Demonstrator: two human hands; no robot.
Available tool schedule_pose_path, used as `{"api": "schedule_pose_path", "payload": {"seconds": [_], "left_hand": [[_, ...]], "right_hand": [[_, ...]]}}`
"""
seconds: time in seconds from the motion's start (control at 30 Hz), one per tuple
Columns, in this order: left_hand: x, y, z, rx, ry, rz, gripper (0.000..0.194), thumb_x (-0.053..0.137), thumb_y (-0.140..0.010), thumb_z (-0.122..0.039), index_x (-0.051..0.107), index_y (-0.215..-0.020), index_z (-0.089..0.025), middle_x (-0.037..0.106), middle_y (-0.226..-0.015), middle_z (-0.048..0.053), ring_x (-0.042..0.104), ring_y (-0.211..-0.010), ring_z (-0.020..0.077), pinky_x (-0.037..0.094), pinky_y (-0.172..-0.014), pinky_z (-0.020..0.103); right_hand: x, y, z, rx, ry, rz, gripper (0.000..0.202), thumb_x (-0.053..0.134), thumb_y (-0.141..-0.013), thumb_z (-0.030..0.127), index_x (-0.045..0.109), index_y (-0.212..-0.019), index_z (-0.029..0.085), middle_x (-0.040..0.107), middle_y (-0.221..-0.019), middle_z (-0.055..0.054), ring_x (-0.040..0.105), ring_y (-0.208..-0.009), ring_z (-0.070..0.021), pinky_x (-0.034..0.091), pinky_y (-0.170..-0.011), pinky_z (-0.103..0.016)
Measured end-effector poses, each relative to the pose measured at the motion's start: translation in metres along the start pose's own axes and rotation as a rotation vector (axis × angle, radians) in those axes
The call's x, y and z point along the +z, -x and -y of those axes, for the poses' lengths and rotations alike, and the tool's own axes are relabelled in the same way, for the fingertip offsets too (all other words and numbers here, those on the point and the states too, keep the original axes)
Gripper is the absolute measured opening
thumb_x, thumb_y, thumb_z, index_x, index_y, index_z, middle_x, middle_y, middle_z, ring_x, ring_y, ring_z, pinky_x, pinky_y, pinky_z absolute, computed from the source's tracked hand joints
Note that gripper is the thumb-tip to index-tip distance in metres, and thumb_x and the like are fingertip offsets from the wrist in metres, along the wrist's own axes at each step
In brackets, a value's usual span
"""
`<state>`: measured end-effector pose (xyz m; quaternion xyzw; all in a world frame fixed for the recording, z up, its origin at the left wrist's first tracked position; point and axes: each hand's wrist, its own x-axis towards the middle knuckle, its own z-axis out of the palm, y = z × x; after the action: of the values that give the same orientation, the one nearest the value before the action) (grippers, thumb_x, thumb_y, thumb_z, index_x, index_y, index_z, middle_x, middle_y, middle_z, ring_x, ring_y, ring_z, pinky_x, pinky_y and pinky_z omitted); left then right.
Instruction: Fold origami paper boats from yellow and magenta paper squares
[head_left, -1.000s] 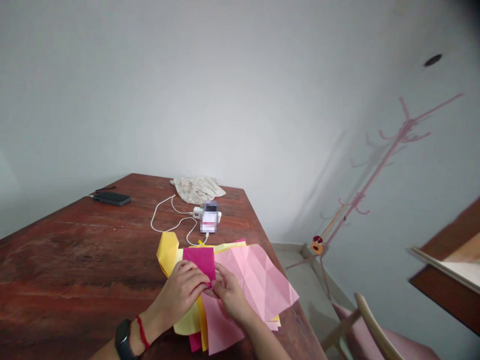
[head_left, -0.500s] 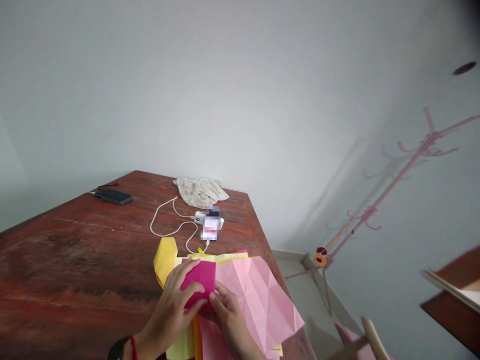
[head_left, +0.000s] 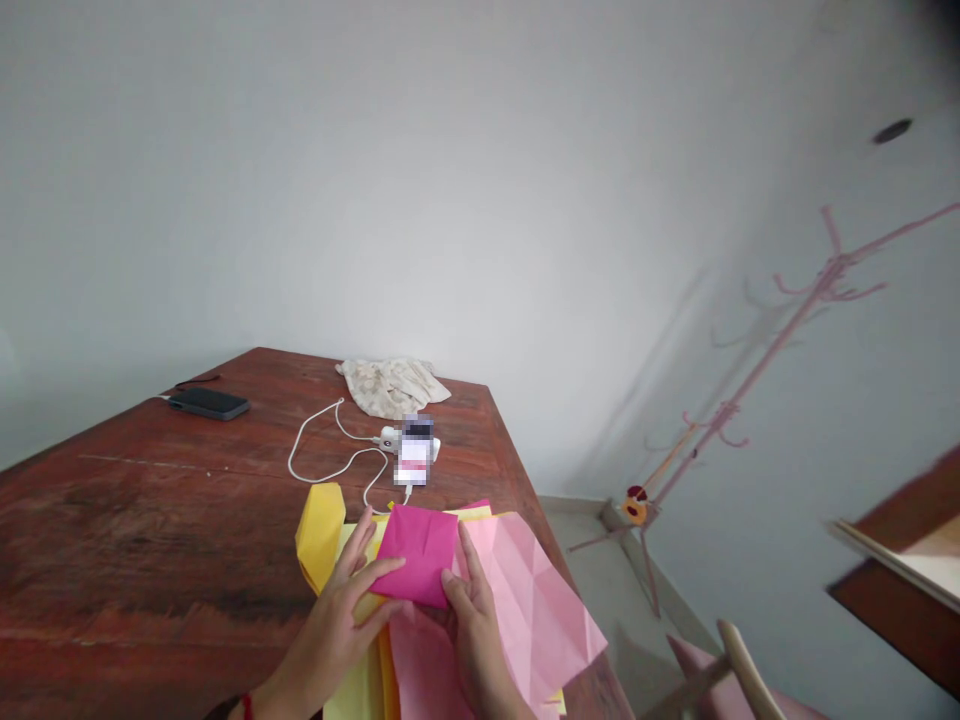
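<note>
A folded magenta paper square (head_left: pixel 420 553) is held between both hands above a pile of paper. My left hand (head_left: pixel 346 598) grips its left edge, thumb and fingers spread along it. At the right edge, my right hand (head_left: pixel 471 610) pinches it, with the index finger up along the side. Beneath lies a large creased light pink sheet (head_left: pixel 525 600), reaching out to the right. Yellow sheets (head_left: pixel 351 680) show under it on the left. A folded yellow paper piece (head_left: pixel 321 532) is beside the pile, left of the magenta square.
On the wooden table (head_left: pixel 165 540) are a phone (head_left: pixel 414 462) with a white cable, a crumpled cloth (head_left: pixel 391 386) and a dark device (head_left: pixel 208 403). A pink coat stand (head_left: pixel 772 350) and a chair (head_left: pixel 739 670) are at the right.
The magenta square now faces the camera more fully, with less of it covered. My left hand has shifted off its top to the left edge; my right index finger has risen along the right side.
</note>
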<state>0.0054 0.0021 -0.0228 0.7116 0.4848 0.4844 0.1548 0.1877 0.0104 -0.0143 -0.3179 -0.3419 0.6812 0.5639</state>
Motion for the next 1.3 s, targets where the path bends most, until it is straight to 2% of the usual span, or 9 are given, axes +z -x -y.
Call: {"api": "schedule_pose_path", "payload": {"seconds": [0.17, 0.3, 0.4, 0.5, 0.73, 0.93, 1.07, 1.17, 1.3], "left_hand": [[-0.002, -0.005, 0.008, -0.216, 0.289, 0.087, 0.037, 0.065, -0.088, -0.039, 0.070, -0.121, -0.024, 0.064, -0.135, 0.012, 0.059, -0.127, 0.0292, 0.050, -0.106, 0.041], [-0.006, -0.008, 0.009, -0.252, 0.292, 0.095, 0.033, 0.068, -0.085, -0.040, 0.074, -0.111, -0.021, 0.075, -0.114, 0.011, 0.071, -0.107, 0.0258, 0.055, -0.099, 0.037], [-0.009, -0.009, 0.004, -0.230, 0.259, 0.056, 0.033, 0.070, -0.083, -0.040, 0.075, -0.108, -0.019, 0.076, -0.109, 0.011, 0.073, -0.095, 0.0245, 0.059, -0.090, 0.036], [-0.011, -0.010, 0.000, -0.231, 0.281, 0.041, 0.033, 0.070, -0.083, -0.040, 0.075, -0.107, -0.018, 0.076, -0.107, 0.011, 0.073, -0.087, 0.0228, 0.059, -0.085, 0.034], [-0.009, -0.011, 0.007, -0.336, 0.391, 0.012, 0.035, 0.070, -0.082, -0.043, 0.074, -0.102, -0.015, 0.076, -0.106, 0.012, 0.072, -0.096, 0.0250, 0.056, -0.088, 0.034], [-0.003, -0.012, 0.011, -0.346, 0.491, -0.027, 0.036, 0.069, -0.082, -0.046, 0.073, -0.097, -0.014, 0.076, -0.102, 0.012, 0.070, -0.100, 0.0252, 0.053, -0.093, 0.035], [-0.005, -0.011, 0.006, -0.324, 0.493, -0.034, 0.036, 0.070, -0.082, -0.048, 0.073, -0.092, -0.014, 0.075, -0.102, 0.011, 0.068, -0.101, 0.0255, 0.052, -0.095, 0.036], [-0.006, -0.010, 0.004, -0.345, 0.501, -0.012, 0.038, 0.070, -0.082, -0.050, 0.072, -0.093, -0.014, 0.074, -0.100, 0.011, 0.069, -0.097, 0.0246, 0.053, -0.090, 0.035], [-0.006, -0.010, 0.002, -0.381, 0.536, 0.029, 0.039, 0.070, -0.081, -0.050, 0.069, -0.096, -0.014, 0.073, -0.096, 0.009, 0.069, -0.091, 0.0225, 0.054, -0.082, 0.031]], "right_hand": [[-0.005, -0.002, -0.010, -0.030, 0.123, -0.013, 0.105, 0.071, -0.084, 0.047, 0.000, -0.159, 0.024, 0.057, -0.067, 0.006, 0.061, -0.066, -0.0164, 0.054, -0.070, -0.036], [0.000, -0.001, -0.010, -0.133, 0.216, -0.017, 0.102, 0.067, -0.086, 0.049, 0.001, -0.159, 0.021, 0.047, -0.062, 0.009, 0.050, -0.057, -0.0126, 0.049, -0.064, -0.029], [0.004, 0.001, -0.006, -0.193, 0.294, -0.025, 0.097, 0.067, -0.087, 0.047, 0.008, -0.159, 0.020, 0.042, -0.059, 0.010, 0.045, -0.054, -0.0130, 0.046, -0.061, -0.028], [0.006, 0.002, -0.004, -0.196, 0.293, 0.004, 0.091, 0.066, -0.087, 0.048, 0.015, -0.158, 0.023, 0.050, -0.065, 0.006, 0.054, -0.062, -0.0172, 0.051, -0.069, -0.033], [0.005, 0.002, -0.005, -0.222, 0.312, -0.060, 0.072, 0.057, -0.089, 0.059, 0.034, -0.150, 0.028, 0.066, -0.107, -0.008, 0.065, -0.087, -0.0241, 0.054, -0.078, -0.039], [-0.012, 0.002, 0.008, -0.195, 0.362, 0.023, 0.075, 0.062, -0.089, 0.040, 0.023, -0.152, 0.028, 0.069, -0.104, -0.006, 0.068, -0.086, -0.0191, 0.054, -0.079, -0.037], [-0.021, -0.003, 0.026, -0.212, 0.431, 0.078, 0.069, 0.068, -0.080, 0.024, 0.040, -0.143, 0.025, 0.070, -0.103, -0.007, 0.069, -0.090, -0.0183, 0.052, -0.075, -0.033], [-0.022, -0.011, 0.038, -0.213, 0.522, 0.135, 0.044, 0.071, -0.076, 0.024, 0.062, -0.119, 0.017, 0.072, -0.102, -0.010, 0.069, -0.091, -0.0197, 0.053, -0.080, -0.035], [-0.020, -0.022, 0.045, -0.216, 0.653, 0.138, 0.041, 0.076, -0.073, 0.028, 0.070, -0.111, 0.015, 0.074, -0.090, -0.007, 0.069, -0.080, -0.0189, 0.055, -0.077, -0.036]]}}
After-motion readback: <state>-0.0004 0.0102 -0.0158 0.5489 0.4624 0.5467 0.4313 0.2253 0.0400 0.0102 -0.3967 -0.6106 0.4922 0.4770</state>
